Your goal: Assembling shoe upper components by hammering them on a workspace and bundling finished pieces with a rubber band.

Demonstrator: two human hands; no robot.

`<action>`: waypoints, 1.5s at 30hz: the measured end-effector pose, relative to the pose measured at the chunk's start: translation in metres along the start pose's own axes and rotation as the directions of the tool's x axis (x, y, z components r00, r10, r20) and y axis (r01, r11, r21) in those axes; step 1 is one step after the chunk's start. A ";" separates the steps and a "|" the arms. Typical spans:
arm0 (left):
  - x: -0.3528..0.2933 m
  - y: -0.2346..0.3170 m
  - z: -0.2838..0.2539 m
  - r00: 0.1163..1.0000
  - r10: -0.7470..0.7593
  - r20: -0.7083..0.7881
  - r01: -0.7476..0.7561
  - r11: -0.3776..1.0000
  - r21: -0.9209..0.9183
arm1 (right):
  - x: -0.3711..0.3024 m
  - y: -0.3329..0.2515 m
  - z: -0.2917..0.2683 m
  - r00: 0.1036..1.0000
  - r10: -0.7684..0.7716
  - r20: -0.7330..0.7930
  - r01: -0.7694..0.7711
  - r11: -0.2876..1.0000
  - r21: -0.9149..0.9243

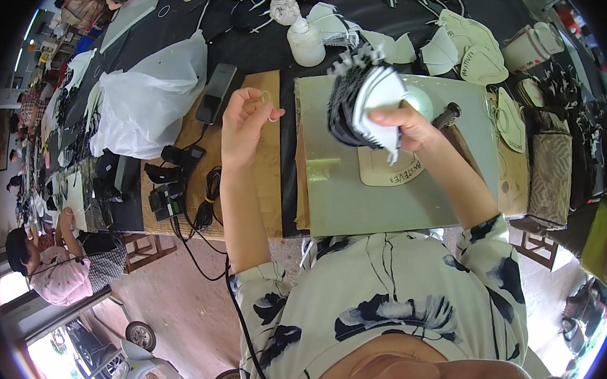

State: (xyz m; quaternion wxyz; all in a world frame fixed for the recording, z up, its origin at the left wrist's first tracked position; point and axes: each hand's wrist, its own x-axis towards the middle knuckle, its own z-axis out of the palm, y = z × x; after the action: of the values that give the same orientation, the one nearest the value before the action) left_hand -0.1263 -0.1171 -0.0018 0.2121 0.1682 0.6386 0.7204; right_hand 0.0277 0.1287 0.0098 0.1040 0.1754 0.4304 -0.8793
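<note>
Over the left part of the table my left hand (249, 123) is raised, its fingers curled around a thin pale loop (267, 96) that looks like a rubber band. My right hand (414, 128) grips a thick stack of cut pieces (368, 102), black with white ones on the near face and frayed-looking edges. The stack is held up over a grey-green board (360, 210). On the board beneath it lies a cream card template (379, 172) with handwriting, partly covered by the stack. A hammer (446, 115) lies by my right wrist, its handle partly hidden under my forearm.
A white plastic bag (148, 95), a black power bank (217, 94) and cables (210, 199) lie to the left. Behind the board stands a white bottle (305, 42). More templates (482, 60) and a white tub (534, 45) are at the right. A person (62, 274) sits far left.
</note>
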 end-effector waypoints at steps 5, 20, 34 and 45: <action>0.002 0.034 0.027 0.989 -0.001 0.148 0.030 0.980 -0.196 | 0.007 -0.014 0.044 0.986 -0.107 0.129 0.156 0.868 -0.472; -0.013 -0.007 0.058 0.918 0.388 0.086 -0.337 0.874 -0.349 | 0.003 -0.029 0.071 0.874 -0.258 0.413 0.480 0.595 -0.645; -0.032 -0.021 0.075 0.930 0.361 -0.061 -0.296 0.839 0.456 | 0.015 0.027 0.060 0.820 -0.546 0.170 0.280 0.124 -0.952; -0.021 0.018 0.031 0.997 0.074 -0.015 -0.075 0.993 -0.094 | 0.000 -0.003 0.022 0.991 -0.114 0.077 0.114 0.993 -0.003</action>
State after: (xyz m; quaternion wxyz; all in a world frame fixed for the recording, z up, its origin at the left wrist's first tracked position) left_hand -0.0937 -0.1037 0.0209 0.1890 0.1775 0.5982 0.7583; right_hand 0.0215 0.1130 0.0247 0.0708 0.1163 0.4388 -0.8882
